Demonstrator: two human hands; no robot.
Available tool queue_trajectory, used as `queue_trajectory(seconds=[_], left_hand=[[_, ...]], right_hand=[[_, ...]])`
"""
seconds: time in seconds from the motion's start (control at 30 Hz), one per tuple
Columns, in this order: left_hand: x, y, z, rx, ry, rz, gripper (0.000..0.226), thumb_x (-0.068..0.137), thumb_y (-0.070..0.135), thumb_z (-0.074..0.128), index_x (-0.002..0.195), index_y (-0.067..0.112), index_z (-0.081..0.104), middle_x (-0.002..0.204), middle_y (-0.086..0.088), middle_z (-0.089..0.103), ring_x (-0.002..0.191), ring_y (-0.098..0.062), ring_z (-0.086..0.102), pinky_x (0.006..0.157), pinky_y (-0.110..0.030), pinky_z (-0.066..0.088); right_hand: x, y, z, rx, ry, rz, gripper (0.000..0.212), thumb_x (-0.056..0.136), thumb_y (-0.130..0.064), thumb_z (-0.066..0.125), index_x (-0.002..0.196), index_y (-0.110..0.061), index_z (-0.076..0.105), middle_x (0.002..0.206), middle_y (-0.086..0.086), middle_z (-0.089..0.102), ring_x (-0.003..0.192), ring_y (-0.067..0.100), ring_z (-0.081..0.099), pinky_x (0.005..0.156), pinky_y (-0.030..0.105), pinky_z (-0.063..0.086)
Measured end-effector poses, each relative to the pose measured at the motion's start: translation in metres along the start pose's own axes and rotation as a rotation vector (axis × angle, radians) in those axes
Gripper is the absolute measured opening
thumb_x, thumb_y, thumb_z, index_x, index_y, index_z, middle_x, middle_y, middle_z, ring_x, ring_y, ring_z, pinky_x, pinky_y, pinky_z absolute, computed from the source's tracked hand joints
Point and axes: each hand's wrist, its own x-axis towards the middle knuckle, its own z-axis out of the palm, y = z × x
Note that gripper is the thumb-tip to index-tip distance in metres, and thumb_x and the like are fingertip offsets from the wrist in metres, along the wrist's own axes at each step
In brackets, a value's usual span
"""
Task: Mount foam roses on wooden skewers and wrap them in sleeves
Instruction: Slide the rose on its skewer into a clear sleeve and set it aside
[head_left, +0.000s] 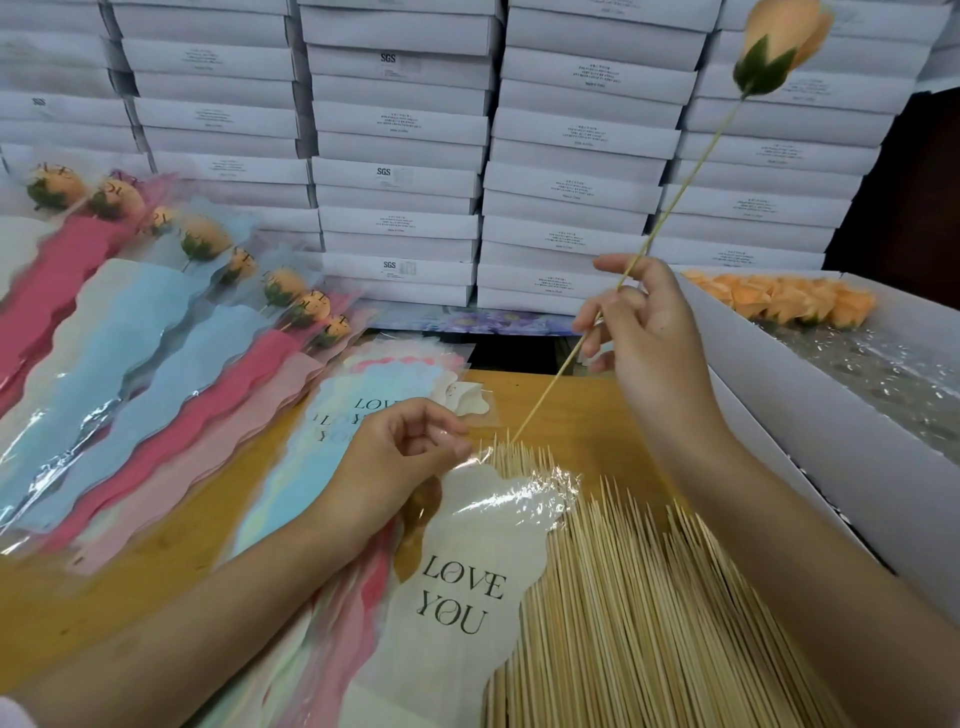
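My right hand (647, 332) pinches a wooden skewer (680, 189) near its middle. An orange foam rose (782, 44) with a green base sits on its upper end at the top right. The skewer's lower tip points down at the mouth of a clear sleeve (483, 525) with a cream panel printed LOVE YOU. My left hand (400, 462) pinches the upper edge of that sleeve. The sleeve lies on a pile of several loose skewers (649, 613).
Several wrapped roses (208, 239) in pink and blue sleeves lie fanned out at the left. A stack of flat sleeves (358, 410) lies on the wooden table (561, 410). A white box (810, 415) at the right holds loose orange roses (779, 299). White boxes (400, 156) are stacked behind.
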Motion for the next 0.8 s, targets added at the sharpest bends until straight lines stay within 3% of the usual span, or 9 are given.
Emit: queue_trajectory(seconds=[0.13,0.27,0.4,0.53,0.73,0.8], left_hand=[[0.001,-0.001,0.001,0.006,0.007,0.018,0.006,0.081,0.0,0.072,0.084,0.003,0.067,0.066,-0.007,0.064,0.047,-0.012,0.054,0.043,-0.017,0.043],[0.001,-0.002,0.001,-0.008,0.014,0.019,0.005,0.083,0.0,0.07,0.081,0.0,0.066,0.06,-0.006,0.061,0.039,-0.017,0.051,0.038,-0.019,0.041],[0.001,-0.002,0.002,0.012,0.016,0.043,0.005,0.086,0.0,0.068,0.082,-0.002,0.064,0.068,-0.024,0.062,0.037,-0.017,0.05,0.037,-0.019,0.04],[0.001,-0.004,0.002,0.067,0.019,0.065,0.006,0.088,0.003,0.066,0.083,0.002,0.069,0.068,-0.01,0.069,0.046,-0.01,0.05,0.045,-0.017,0.04],[0.002,-0.006,0.003,0.049,0.008,0.064,0.008,0.088,0.005,0.066,0.081,0.004,0.069,0.075,-0.024,0.066,0.041,-0.001,0.049,0.04,-0.013,0.038],[0.002,-0.007,0.003,0.063,0.01,0.081,0.008,0.089,0.005,0.066,0.082,0.004,0.07,0.075,-0.021,0.068,0.042,0.0,0.051,0.043,-0.011,0.039]], right_hand=[[0.004,0.01,0.001,-0.066,0.01,-0.014,0.028,0.102,-0.004,0.033,0.117,-0.023,0.047,0.075,-0.006,0.062,0.058,0.003,0.056,0.06,0.024,0.048],[0.007,0.019,-0.001,-0.059,0.01,0.009,0.028,0.101,-0.002,0.031,0.116,-0.021,0.046,0.075,-0.006,0.063,0.057,0.001,0.056,0.056,0.019,0.048],[0.008,0.025,0.0,-0.008,0.006,0.07,0.029,0.101,-0.002,0.031,0.115,-0.021,0.048,0.073,-0.006,0.063,0.055,0.001,0.056,0.054,0.019,0.048],[0.008,0.029,0.001,0.028,0.043,0.107,0.03,0.1,-0.002,0.032,0.113,-0.023,0.049,0.075,-0.004,0.062,0.054,-0.001,0.056,0.052,0.017,0.048],[0.01,0.031,-0.001,0.094,0.078,0.145,0.032,0.101,-0.001,0.033,0.108,-0.027,0.05,0.074,-0.003,0.062,0.053,-0.001,0.056,0.05,0.017,0.048],[0.009,0.033,0.001,0.095,0.061,0.169,0.035,0.099,0.0,0.032,0.104,-0.029,0.051,0.072,-0.004,0.062,0.052,-0.001,0.056,0.049,0.017,0.048]])
